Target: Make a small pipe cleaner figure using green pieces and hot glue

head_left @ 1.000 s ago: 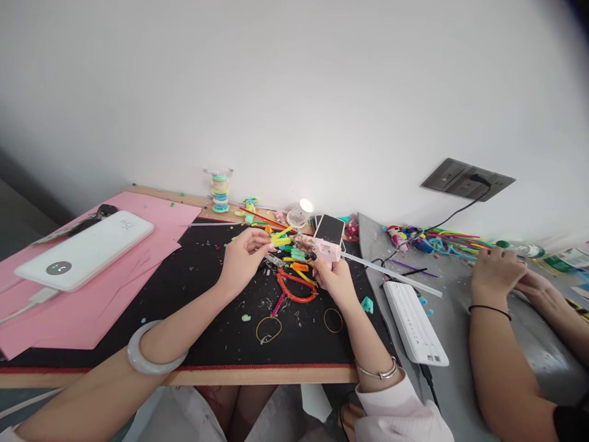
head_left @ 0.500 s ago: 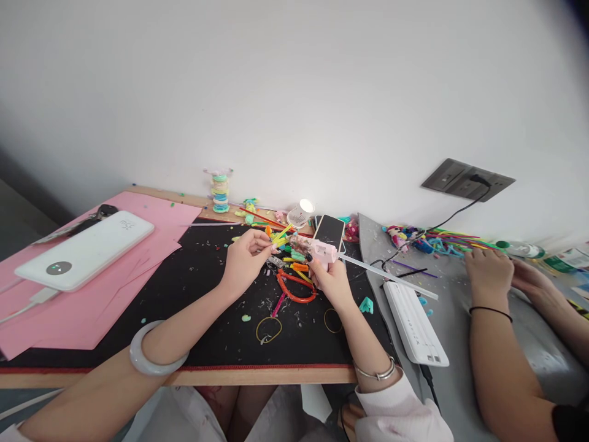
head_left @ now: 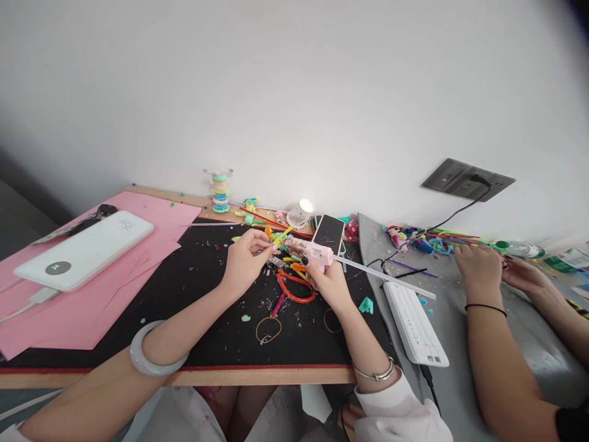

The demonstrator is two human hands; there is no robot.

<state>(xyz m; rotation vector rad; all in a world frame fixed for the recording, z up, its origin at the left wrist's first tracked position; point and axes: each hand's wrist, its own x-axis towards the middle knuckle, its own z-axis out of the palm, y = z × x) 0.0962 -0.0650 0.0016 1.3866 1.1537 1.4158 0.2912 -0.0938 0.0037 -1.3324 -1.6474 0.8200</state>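
Hands curled nearly closed: left hand (head_left: 243,259) pinches slim yellow strips (head_left: 283,235), right hand (head_left: 330,282) grips smudged pink plastic glue gun (head_left: 318,252) (long translucent rod (head_left: 386,276) jutting right).

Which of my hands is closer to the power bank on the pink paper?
Your left hand, off to the right of the power bank; your right hand is farther right, holding the pink glue gun.
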